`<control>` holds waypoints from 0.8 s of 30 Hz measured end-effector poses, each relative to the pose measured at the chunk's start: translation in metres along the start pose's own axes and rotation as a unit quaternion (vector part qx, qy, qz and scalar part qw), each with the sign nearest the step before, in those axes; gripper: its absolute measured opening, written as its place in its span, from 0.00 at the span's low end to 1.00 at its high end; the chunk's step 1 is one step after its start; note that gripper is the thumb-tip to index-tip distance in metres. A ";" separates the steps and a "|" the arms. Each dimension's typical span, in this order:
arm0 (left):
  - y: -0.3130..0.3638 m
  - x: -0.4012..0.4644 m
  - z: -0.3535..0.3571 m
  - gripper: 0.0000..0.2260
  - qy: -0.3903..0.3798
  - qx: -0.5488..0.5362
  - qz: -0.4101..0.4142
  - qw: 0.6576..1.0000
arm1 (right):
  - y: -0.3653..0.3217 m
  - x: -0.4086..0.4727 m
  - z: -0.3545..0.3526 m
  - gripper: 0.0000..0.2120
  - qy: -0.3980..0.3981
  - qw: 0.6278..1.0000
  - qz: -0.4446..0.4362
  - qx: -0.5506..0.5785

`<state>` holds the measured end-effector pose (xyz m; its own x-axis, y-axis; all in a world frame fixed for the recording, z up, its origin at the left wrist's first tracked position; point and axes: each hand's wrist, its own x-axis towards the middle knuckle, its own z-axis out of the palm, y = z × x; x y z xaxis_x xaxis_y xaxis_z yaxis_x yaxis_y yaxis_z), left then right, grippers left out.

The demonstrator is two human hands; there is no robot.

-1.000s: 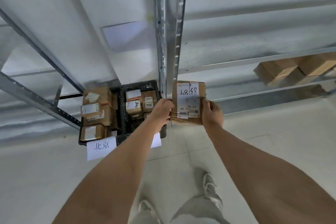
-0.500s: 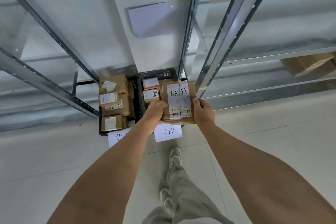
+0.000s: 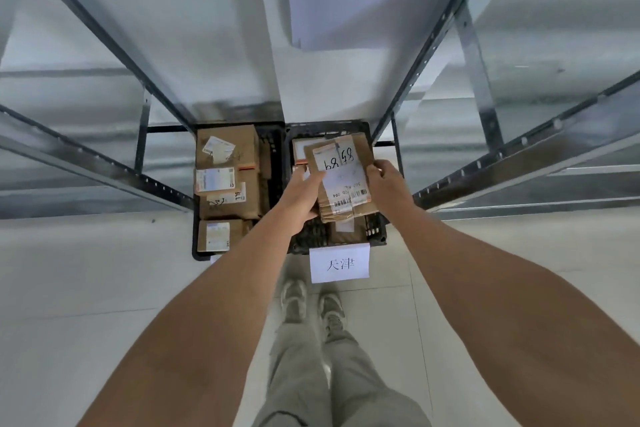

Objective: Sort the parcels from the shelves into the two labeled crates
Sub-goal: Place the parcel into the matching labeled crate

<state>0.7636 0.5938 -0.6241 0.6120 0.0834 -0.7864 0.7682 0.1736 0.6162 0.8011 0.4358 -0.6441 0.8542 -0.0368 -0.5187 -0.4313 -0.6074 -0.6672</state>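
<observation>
Two hands hold one brown cardboard parcel (image 3: 341,180) above the right crate (image 3: 377,236); the left hand (image 3: 304,192) grips its left edge with fingers curled underneath, and the right hand (image 3: 384,180) clamps its right edge, thumb on top; the parcel is tilted, its white label facing up with handwritten digits and a barcode; the right crate, black and latticed, sits on the floor (image 3: 86,288) with a white paper sign (image 3: 339,263) reading 天津 on its front; just beside it the left crate (image 3: 195,246) is packed with labelled brown boxes (image 3: 227,180); metal shelf frames (image 3: 519,149) flank both crates; the person's shoes (image 3: 311,302) stand near the sign.
</observation>
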 end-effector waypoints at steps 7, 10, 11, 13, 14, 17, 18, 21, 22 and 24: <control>-0.064 0.113 -0.016 0.21 0.009 -0.130 -0.097 0.987 | 0.037 0.092 0.074 0.18 -0.051 0.991 -0.033 -0.122; -0.116 0.160 -0.010 0.21 0.023 -0.208 -0.143 0.967 | 0.082 0.127 0.110 0.16 -0.076 0.980 -0.023 -0.181; -0.132 0.173 -0.007 0.22 0.032 -0.235 -0.156 0.959 | 0.098 0.138 0.122 0.16 -0.082 0.977 -0.020 -0.196; -0.162 0.203 -0.001 0.21 0.048 -0.286 -0.176 0.941 | 0.129 0.164 0.147 0.18 -0.094 0.969 -0.023 -0.229; -0.177 0.220 0.001 0.19 0.050 -0.305 -0.179 0.934 | 0.142 0.177 0.159 0.19 -0.101 0.965 -0.030 -0.240; -0.212 0.271 0.008 0.13 0.065 -0.346 -0.185 0.918 | 0.174 0.219 0.195 0.20 -0.118 0.956 -0.079 -0.257; -0.223 0.288 0.011 0.13 0.075 -0.358 -0.183 0.912 | 0.183 0.232 0.207 0.20 -0.121 0.950 -0.099 -0.270; -0.245 0.328 0.018 0.18 0.108 -0.406 -0.179 0.890 | 0.208 0.268 0.238 0.20 -0.130 0.925 -0.153 -0.322; -0.252 0.340 0.019 0.19 0.118 -0.416 -0.175 0.885 | 0.216 0.277 0.247 0.20 -0.134 0.921 -0.160 -0.330; -0.260 0.357 0.018 0.19 0.141 -0.418 -0.170 0.881 | 0.228 0.292 0.264 0.21 -0.142 0.914 -0.176 -0.336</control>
<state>0.7858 0.5608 -1.0647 0.2115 0.1058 -0.9716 0.4187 0.8885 0.1879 0.8755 0.4958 -1.0889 0.7547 0.4037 -0.5172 0.2122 -0.8961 -0.3898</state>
